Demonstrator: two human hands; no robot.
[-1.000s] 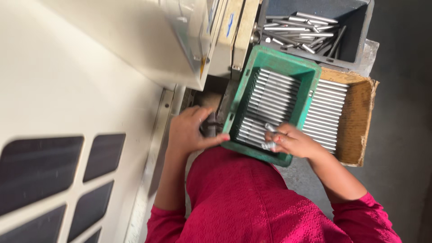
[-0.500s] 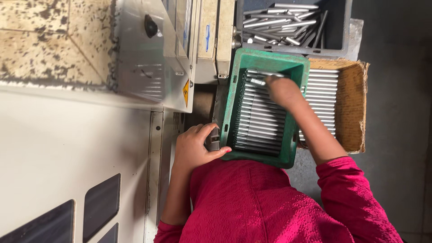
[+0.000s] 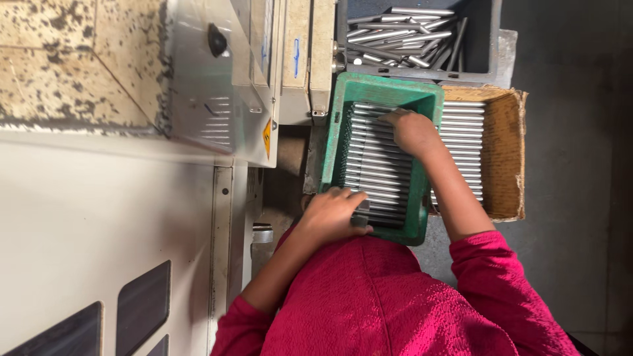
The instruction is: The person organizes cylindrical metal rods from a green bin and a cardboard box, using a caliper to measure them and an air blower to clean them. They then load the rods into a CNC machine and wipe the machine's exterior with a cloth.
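A green plastic tray (image 3: 422,99) holds a neat layer of several metal rods (image 3: 372,168). My left hand (image 3: 333,214) grips the tray's near corner, its fingers curled over the rim and touching the nearest rods. My right hand (image 3: 412,128) reaches to the far end of the tray and lies on the rods there, fingers bent down around them. Both arms wear red sleeves.
A cardboard box (image 3: 504,158) with more stacked rods sits under and to the right of the tray. A dark grey bin (image 3: 491,39) of loose rods stands beyond it. A grey machine housing (image 3: 217,86) with a black knob fills the left. Grey floor lies right.
My right hand has travelled from the near end of the tray to its far end. My left hand has shifted from the tray's left rim onto its near corner.
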